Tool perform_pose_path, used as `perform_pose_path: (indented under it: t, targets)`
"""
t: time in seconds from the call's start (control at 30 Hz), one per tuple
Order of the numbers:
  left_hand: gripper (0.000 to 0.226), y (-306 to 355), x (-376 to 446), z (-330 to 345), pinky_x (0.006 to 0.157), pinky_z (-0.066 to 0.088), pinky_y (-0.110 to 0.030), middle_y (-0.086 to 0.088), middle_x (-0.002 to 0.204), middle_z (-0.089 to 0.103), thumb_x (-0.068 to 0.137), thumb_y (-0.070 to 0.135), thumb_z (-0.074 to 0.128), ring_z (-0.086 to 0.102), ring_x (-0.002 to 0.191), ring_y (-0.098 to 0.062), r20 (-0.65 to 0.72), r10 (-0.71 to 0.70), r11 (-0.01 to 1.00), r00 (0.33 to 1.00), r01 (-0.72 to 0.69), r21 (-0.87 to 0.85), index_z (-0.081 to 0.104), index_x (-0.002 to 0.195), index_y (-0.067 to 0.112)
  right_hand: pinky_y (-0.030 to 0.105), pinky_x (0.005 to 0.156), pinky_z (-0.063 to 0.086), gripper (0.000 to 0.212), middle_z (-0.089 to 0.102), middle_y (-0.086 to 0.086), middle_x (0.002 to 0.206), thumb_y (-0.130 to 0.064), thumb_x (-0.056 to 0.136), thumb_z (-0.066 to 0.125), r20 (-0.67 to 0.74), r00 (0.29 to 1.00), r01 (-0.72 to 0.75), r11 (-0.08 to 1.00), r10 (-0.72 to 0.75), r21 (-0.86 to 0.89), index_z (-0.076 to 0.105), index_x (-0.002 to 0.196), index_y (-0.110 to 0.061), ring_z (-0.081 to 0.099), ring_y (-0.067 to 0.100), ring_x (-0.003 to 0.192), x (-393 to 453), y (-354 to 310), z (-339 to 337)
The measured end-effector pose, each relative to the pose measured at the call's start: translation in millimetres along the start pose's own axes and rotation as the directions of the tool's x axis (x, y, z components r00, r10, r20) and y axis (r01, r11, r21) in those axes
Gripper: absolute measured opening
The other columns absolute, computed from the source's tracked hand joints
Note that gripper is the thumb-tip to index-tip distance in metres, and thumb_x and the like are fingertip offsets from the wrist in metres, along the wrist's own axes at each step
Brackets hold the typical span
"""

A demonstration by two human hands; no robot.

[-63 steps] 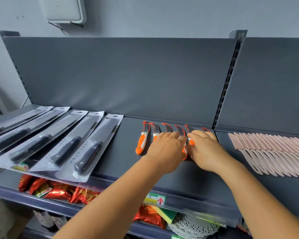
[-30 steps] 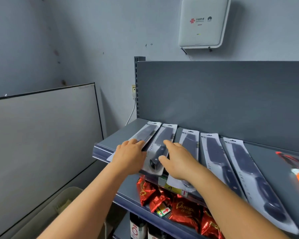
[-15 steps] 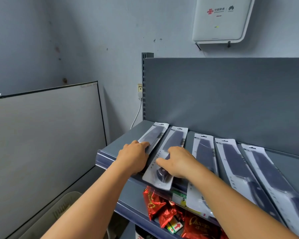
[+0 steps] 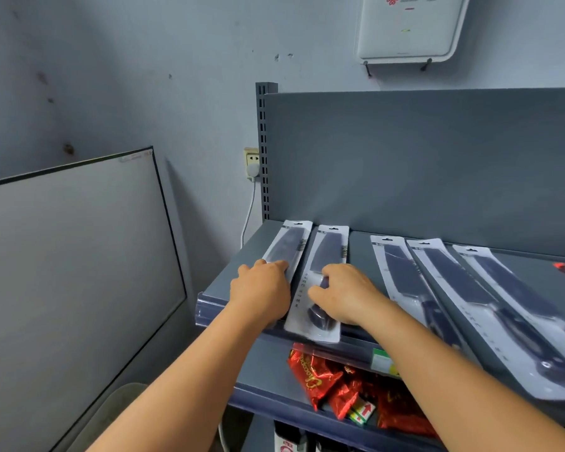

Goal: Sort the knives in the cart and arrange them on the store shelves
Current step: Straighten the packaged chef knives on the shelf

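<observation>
Both leftmost clear-plastic blister packs of dark-bladed knives now lie closer together on the grey metal shelf (image 4: 356, 239) — left hand (image 4: 261, 288) flat on the first pack (image 4: 289, 244), right hand (image 4: 346, 293) lightly curled, pressing the second (image 4: 327, 252), long axes running front-to-back.

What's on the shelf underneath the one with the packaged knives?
Below the knife shelf, the lower shelf holds shiny red snack packets and a small green-and-red pack. Farther right, the person's right arm and the upper shelf cover the rest.
</observation>
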State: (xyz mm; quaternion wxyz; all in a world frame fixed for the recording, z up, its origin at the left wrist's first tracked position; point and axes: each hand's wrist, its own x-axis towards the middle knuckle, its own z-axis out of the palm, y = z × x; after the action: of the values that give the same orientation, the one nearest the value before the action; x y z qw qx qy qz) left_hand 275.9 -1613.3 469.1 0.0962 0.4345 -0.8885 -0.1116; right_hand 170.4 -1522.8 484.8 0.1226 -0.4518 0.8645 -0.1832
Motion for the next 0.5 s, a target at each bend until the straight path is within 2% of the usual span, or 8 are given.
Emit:
perform_pose_path:
  t: [0.07,0.13,0.2,0.27,0.37,0.43,0.5]
  targets:
    - [0.036,1,-1,-1,0.081,0.037,-0.037,-0.006,0.118,0.051,0.092,0.018,0.042,0.043,0.112,-0.034,0.007,0.001,1.0,1.0,-0.002,0.018,0.049,0.126,0.027,0.028,0.053,0.033,0.027,0.046,0.004,0.09,-0.032,0.087,0.05,-0.014,1.0,-0.018,1.0,0.018,0.01,0.038,0.068,-0.018,0.045,0.023,0.073,-2,-2,1]
    - [0.035,1,-1,-3,0.083,0.039,-0.039,-0.007,0.121,0.05,0.093,0.019,0.042,0.042,0.114,-0.035,0.027,0.006,0.999,1.0,-0.007,0.035,0.048,0.126,0.026,0.029,0.057,0.036,0.022,0.048,0.002,0.089,-0.032,0.089,0.048,-0.016,0.999,-0.028,1.0,0.028,0.003,0.043,0.076,-0.015,0.046,0.022,0.075,-4,-3,1]
    - [0.031,1,-4,-6,0.089,0.039,-0.041,-0.008,0.124,0.05,0.094,0.023,0.041,0.042,0.115,-0.035,0.043,0.017,0.998,0.999,-0.019,0.055,0.048,0.124,0.025,0.031,0.07,0.041,0.023,0.049,0.002,0.1,-0.037,0.092,0.045,-0.001,1.0,-0.018,0.999,0.018,-0.03,0.048,0.094,-0.015,0.048,0.023,0.086,-8,-3,-1]
    - [0.033,4,-8,-8,0.095,0.036,-0.042,-0.008,0.128,0.049,0.095,0.029,0.04,0.041,0.119,-0.035,0.021,0.062,0.994,0.998,-0.063,0.086,0.046,0.127,0.024,0.035,0.087,0.043,0.035,0.049,0.006,0.123,-0.041,0.095,0.042,-0.011,1.0,-0.016,1.0,0.016,-0.021,0.049,0.118,-0.015,0.05,0.026,0.107,-15,1,-6]
    - [0.047,18,-20,-10,0.102,0.032,-0.04,-0.008,0.138,0.044,0.095,0.035,0.043,0.037,0.127,-0.032,-0.079,0.188,0.982,0.979,-0.184,0.048,0.034,0.14,0.022,0.039,0.104,0.036,0.051,0.032,0.004,0.15,-0.037,0.098,0.04,-0.122,0.992,-0.01,1.0,0.012,0.018,0.031,0.144,-0.017,0.037,0.027,0.133,-28,10,-16]
    - [0.057,33,-30,-9,0.105,0.029,-0.038,-0.008,0.142,0.038,0.095,0.036,0.045,0.032,0.131,-0.031,-0.163,0.27,0.96,0.949,-0.278,-0.033,0.024,0.146,0.022,0.037,0.108,0.032,0.052,0.026,-0.001,0.153,-0.031,0.099,0.042,-0.241,0.97,0.02,0.998,-0.006,0.057,0.028,0.147,-0.019,0.031,0.023,0.137,-39,21,-25]
    - [0.064,53,-43,-8,0.109,0.025,-0.036,-0.008,0.147,0.031,0.094,0.036,0.047,0.026,0.134,-0.029,-0.233,0.35,0.923,0.907,-0.377,-0.081,0.018,0.149,0.022,0.035,0.108,0.032,0.05,0.025,-0.005,0.152,-0.026,0.098,0.045,-0.361,0.932,0.056,0.995,-0.022,0.084,0.031,0.146,-0.021,0.03,0.019,0.137,-49,36,-32]
